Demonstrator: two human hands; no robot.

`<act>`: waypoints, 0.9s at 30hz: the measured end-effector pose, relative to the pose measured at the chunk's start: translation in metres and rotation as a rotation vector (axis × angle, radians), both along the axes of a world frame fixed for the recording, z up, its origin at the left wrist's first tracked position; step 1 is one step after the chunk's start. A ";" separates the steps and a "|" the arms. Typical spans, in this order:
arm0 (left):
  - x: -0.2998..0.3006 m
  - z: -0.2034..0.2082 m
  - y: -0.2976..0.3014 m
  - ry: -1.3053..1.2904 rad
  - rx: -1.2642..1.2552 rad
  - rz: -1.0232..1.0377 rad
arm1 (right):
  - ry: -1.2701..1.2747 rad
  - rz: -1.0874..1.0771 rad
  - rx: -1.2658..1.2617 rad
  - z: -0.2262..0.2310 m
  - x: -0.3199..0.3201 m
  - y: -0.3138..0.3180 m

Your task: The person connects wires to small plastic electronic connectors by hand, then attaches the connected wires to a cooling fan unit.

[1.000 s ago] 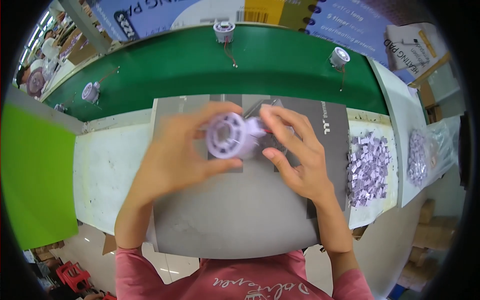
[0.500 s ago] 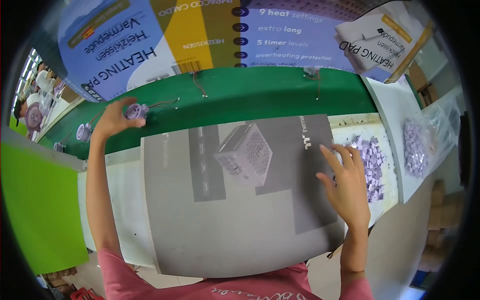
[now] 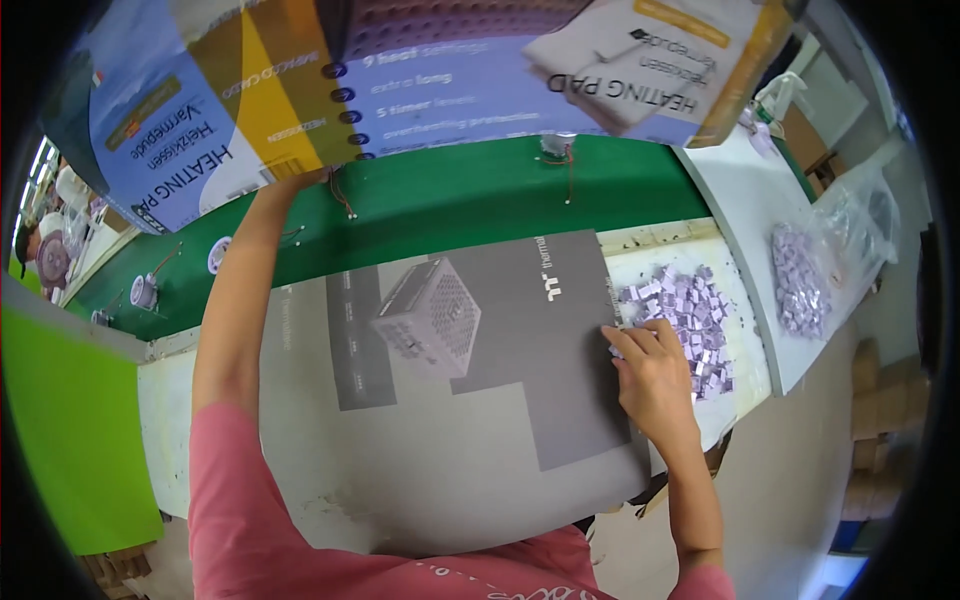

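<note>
Stretches the left hand (image 3: 302,183) far over the green belt (image 3: 450,190), up to the lower edge of a blue-and-yellow carton (image 3: 440,110). Rests the right hand (image 3: 655,378) beside the right edge of the gray cardboard (image 3: 480,450), at the near-left fringe of a pile of small pale pieces (image 3: 708,325), with fingers bent and thumb close below. Cannot tell whether anything is grasped in either hand, with the left fingers hidden behind the carton and the right fingertips too small to read.

Shows, just beside the left hand, thin red wires (image 3: 341,195) lying on the belt, leading to something out of sight behind the carton. Shows another round white part (image 3: 558,146) farther right along the belt, well apart from both hands.

Could strain the wires by pulling on leads instead of body, or bump the carton by lifting too early beneath its overhang. Could scatter pieces onto the cardboard by sweeping the right hand sideways.

Leaves wide bare room over the middle of the cardboard, and a clear stretch of belt between the two wired spots. Tightens at the carton's edge above and toward the raised white panel (image 3: 735,225) beyond the pile.
</note>
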State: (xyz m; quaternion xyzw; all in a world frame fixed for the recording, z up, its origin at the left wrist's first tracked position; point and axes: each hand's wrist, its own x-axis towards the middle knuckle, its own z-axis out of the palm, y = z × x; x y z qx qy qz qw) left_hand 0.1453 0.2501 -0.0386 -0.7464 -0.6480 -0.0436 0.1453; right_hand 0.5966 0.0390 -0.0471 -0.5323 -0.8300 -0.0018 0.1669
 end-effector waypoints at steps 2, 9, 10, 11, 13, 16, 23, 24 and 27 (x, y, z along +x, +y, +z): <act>0.002 -0.014 -0.062 -0.036 -0.017 -0.048 | -0.012 -0.008 0.028 -0.003 0.012 0.000; 0.031 0.038 -0.138 -0.093 -0.042 -0.125 | 0.561 0.086 -0.130 0.019 -0.009 -0.003; 0.044 0.040 -0.173 -0.035 -0.067 -0.085 | 0.719 0.082 -0.223 0.026 -0.017 -0.006; 0.057 0.039 -0.208 0.008 -0.117 0.018 | 0.865 0.120 -0.324 0.031 -0.024 -0.006; 0.070 0.030 -0.261 0.036 -0.266 0.167 | 1.066 0.243 -0.403 0.036 -0.043 -0.002; 0.072 0.011 -0.303 0.016 -0.371 0.192 | 1.364 0.507 -0.593 0.043 -0.066 0.006; 0.094 -0.013 -0.289 -0.134 -0.166 -0.078 | 1.557 0.906 -0.703 0.061 -0.137 0.011; 0.098 -0.014 -0.281 -0.167 -0.308 -0.111 | 1.543 0.954 -0.705 0.059 -0.147 0.014; 0.104 -0.014 -0.263 -0.333 -0.364 -0.237 | 1.478 1.046 -0.711 0.044 -0.159 0.019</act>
